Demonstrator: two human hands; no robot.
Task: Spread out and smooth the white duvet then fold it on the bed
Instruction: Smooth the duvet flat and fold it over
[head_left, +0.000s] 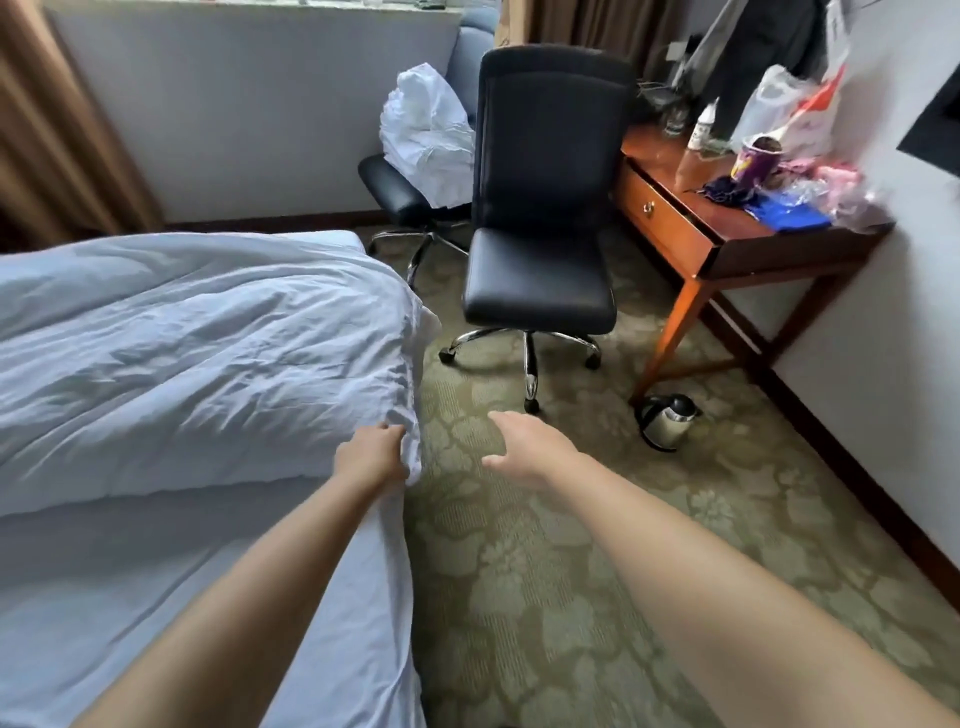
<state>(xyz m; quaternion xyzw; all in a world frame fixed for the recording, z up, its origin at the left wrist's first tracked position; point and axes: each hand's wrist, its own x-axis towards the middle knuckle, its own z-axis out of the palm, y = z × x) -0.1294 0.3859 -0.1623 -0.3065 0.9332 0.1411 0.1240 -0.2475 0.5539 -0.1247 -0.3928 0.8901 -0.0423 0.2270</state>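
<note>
Your left hand (371, 457) pinches the hanging side edge of the rumpled white cotton duvet (197, 353), which lies bunched across the far part of the white-sheeted bed (171, 571), its near border doubled back. Your right hand (524, 441) hovers over the green patterned carpet (519, 571) just beside it, fingers loose and slightly spread, holding nothing. Bring that free hand onto the same edge farther along, grip a good fold of cloth, then draw both hands toward you evenly so the creases pull flat.

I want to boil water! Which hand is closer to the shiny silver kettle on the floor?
Right. The right hand hovers open beside the silver kettle; the left hand grips the white duvet.
</note>
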